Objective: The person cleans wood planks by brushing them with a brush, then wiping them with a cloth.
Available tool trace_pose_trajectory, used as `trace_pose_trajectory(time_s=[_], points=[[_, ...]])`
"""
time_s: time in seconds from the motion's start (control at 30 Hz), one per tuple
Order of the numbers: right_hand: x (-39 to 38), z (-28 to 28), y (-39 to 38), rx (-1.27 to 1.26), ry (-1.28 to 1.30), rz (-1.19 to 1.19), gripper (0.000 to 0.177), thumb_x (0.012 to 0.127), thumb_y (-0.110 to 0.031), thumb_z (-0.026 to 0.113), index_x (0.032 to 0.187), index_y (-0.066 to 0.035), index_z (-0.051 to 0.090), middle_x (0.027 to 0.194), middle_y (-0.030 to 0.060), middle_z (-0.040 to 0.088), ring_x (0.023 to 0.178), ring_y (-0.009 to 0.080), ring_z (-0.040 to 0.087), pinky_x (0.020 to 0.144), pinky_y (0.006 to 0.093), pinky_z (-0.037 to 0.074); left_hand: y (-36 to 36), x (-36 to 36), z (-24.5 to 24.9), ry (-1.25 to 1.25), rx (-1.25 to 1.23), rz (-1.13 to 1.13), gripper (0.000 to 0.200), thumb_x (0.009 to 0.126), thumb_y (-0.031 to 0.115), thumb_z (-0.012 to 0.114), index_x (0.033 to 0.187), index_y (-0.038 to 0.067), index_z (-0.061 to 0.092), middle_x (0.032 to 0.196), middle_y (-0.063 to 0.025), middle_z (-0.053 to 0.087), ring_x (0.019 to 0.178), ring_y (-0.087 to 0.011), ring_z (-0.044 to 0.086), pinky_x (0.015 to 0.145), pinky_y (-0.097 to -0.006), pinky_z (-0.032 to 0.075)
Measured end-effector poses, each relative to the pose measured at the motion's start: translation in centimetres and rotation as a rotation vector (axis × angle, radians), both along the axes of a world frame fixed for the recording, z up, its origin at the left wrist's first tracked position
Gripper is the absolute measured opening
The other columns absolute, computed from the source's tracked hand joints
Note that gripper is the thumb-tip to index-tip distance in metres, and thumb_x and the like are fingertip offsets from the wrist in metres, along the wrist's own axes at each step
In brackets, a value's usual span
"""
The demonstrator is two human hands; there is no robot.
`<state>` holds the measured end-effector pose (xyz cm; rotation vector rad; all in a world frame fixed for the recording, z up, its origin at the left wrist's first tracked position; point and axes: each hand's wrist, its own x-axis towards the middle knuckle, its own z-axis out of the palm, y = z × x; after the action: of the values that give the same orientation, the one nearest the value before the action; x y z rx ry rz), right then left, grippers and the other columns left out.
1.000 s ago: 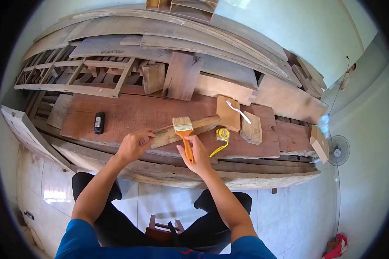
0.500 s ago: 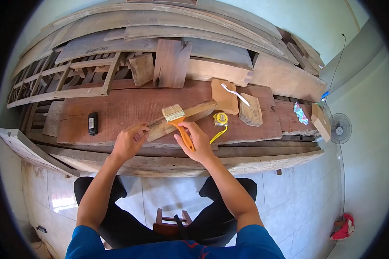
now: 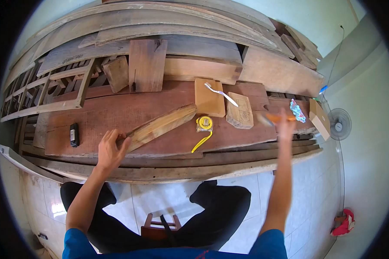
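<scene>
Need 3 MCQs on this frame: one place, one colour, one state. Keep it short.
1. Where does the tape measure lie?
A. On the floor tiles
B. On the reddish plank, beside the far end of the long wooden piece
C. Hung on the wall

2. What colour is the handle of the brush in the right hand?
A. Blue
B. White
C. Orange

3. What is the left hand doing?
A. Gripping the near end of the long wooden piece
B. Lying flat on a knee
C. Holding the tape measure

Answers:
1 B: the yellow case sits on the plank, just right of the piece's tip.
2 C: though blurred, the handle shows orange.
3 A: the fingers wrap the piece's near end.
</scene>
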<state>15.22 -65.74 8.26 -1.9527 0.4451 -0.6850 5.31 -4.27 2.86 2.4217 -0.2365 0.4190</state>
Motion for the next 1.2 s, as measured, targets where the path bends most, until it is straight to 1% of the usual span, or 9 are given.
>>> trace_pose_trajectory(time_s=[0.1,0.33,0.43,0.63,0.77,0.83,0.87,1.03,1.2], points=[[3.9,-2.6,-17.9,0.058,0.229,-0.044,0.040,0.101,-0.041,0.069,0.105,-0.001,0.073,0.079,0.0065,0.068,0.071,0.0150,0.066,0.061,0.0346,0.055,-1.1,0.6,-0.6,0.074,-0.031,0.125,0.020,0.100,0.019,0.069,0.104,0.000,0.064,0.095,-0.0179,0.066,0.090,-0.0362,0.064,0.083,-0.0431,0.051],[12.7,-14.5,-49.4,-1.089,0.636,-0.139,0.049,0.104,-0.046,0.059,0.123,-0.002,0.071,0.114,0.0282,0.076,0.101,0.0519,0.073,0.084,0.0582,0.060,-1.5,1.7,-3.2,0.159,-0.085,0.185,0.030,0.108,0.025,0.052,0.105,-0.003,0.063,0.093,-0.0146,0.061,0.089,-0.0255,0.060,0.084,-0.0368,0.048],[15.4,-12.7,-44.8,-0.438,0.663,-0.125,0.042,0.107,-0.040,0.045,0.127,-0.010,0.069,0.086,0.0107,0.068,0.063,0.0225,0.066,0.044,0.0422,0.058,0.9,0.9,-4.2,0.150,0.048,0.113,0.040,0.111,0.030,0.042,0.102,-0.006,0.059,0.097,-0.0167,0.055,0.093,-0.0271,0.056,0.087,-0.0378,0.043],[19.1,-12.4,-45.9,-0.291,0.817,-0.147,0.033,0.099,-0.028,0.062,0.115,-0.001,0.071,0.068,0.0083,0.059,0.046,0.0196,0.054,0.041,0.0391,0.047,2.8,0.5,-4.1,0.176,0.135,0.091,0.038,0.114,0.023,0.036,0.112,-0.008,0.058,0.105,-0.0190,0.058,0.101,-0.0307,0.058,0.096,-0.0386,0.044],[16.6,-10.0,-43.1,-0.322,0.326,-0.196,0.031,0.096,-0.028,0.069,0.114,-0.003,0.074,0.063,0.0011,0.055,0.047,0.0152,0.053,0.040,0.0358,0.042,3.8,0.0,-6.3,-0.064,0.274,0.119,0.033,0.113,0.021,0.041,0.108,-0.007,0.059,0.100,-0.0177,0.056,0.094,-0.0288,0.056,0.090,-0.0372,0.043],[14.5,-5.6,-36.9,0.022,0.151,-0.190,0.028,0.100,-0.026,0.070,0.115,-0.004,0.076,0.067,-0.0010,0.057,0.047,0.0079,0.051,0.039,0.0277,0.037,0.3,1.8,-2.8,0.190,0.098,0.059,0.030,0.112,0.018,0.044,0.105,-0.006,0.061,0.095,-0.0175,0.054,0.089,-0.0278,0.055,0.086,-0.0373,0.043],[13.5,-3.9,-35.4,0.566,0.104,0.095,0.029,0.101,-0.025,0.072,0.121,-0.005,0.075,0.072,-0.0031,0.057,0.049,0.0049,0.047,0.042,0.0234,0.035,-0.7,1.9,-3.0,0.130,0.038,0.106,0.027,0.110,0.015,0.047,0.099,-0.005,0.062,0.087,-0.0162,0.049,0.081,-0.0281,0.053,0.078,-0.0377,0.042],[4.6,6.4,-7.3,0.390,0.167,0.424,0.034,0.101,-0.023,0.073,0.127,-0.002,0.072,0.096,-0.0017,0.070,0.054,0.0000,0.038,0.042,0.0198,0.024,-1.2,1.9,-2.7,0.209,-0.038,0.136,0.027,0.109,0.020,0.055,0.097,-0.003,0.064,0.085,-0.0178,0.057,0.079,-0.0352,0.055,0.076,-0.0412,0.045],[7.5,-7.2,-5.4,-0.359,0.434,0.418,0.053,0.091,-0.041,0.084,0.127,-0.004,0.072,0.113,0.0097,0.076,0.088,0.0188,0.069,0.077,0.0351,0.053,-1.7,1.8,-2.4,0.042,-0.034,0.124,0.030,0.106,0.028,0.062,0.108,-0.001,0.067,0.100,-0.0215,0.067,0.099,-0.0425,0.064,0.089,-0.0471,0.051]])
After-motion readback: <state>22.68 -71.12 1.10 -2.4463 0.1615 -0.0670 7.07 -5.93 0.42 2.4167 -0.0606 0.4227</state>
